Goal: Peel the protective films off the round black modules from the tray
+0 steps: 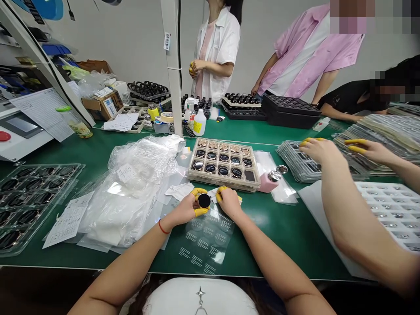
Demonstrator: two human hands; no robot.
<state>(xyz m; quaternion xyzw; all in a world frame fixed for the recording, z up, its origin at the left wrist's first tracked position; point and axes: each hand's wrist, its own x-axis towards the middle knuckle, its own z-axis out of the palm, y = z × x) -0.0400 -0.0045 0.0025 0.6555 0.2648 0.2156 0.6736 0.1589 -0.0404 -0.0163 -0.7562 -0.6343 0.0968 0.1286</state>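
Note:
My left hand [183, 211], with yellow finger cots, grips a round black watch face [204, 201] by its edge, dark side toward me. Just right of it, my right hand [230, 203] is closed, its cot-covered fingertips pinching a white wipe [214, 195]. Beneath both hands lies a clear film sheet [202, 241] printed with small white text. Beyond them stands a stacked clear tray [223, 185] with several round watch faces in its compartments. A crumpled white tissue [180, 191] lies left of my left hand.
Plastic bags [131, 192] heap at left beside a tray of dark watch faces [24, 197]. A pink pump bottle [269, 183] stands right of the middle tray. A co-worker's arms [348, 205] reach in at right over stacked trays [295, 164]. A white post [172, 78] rises behind.

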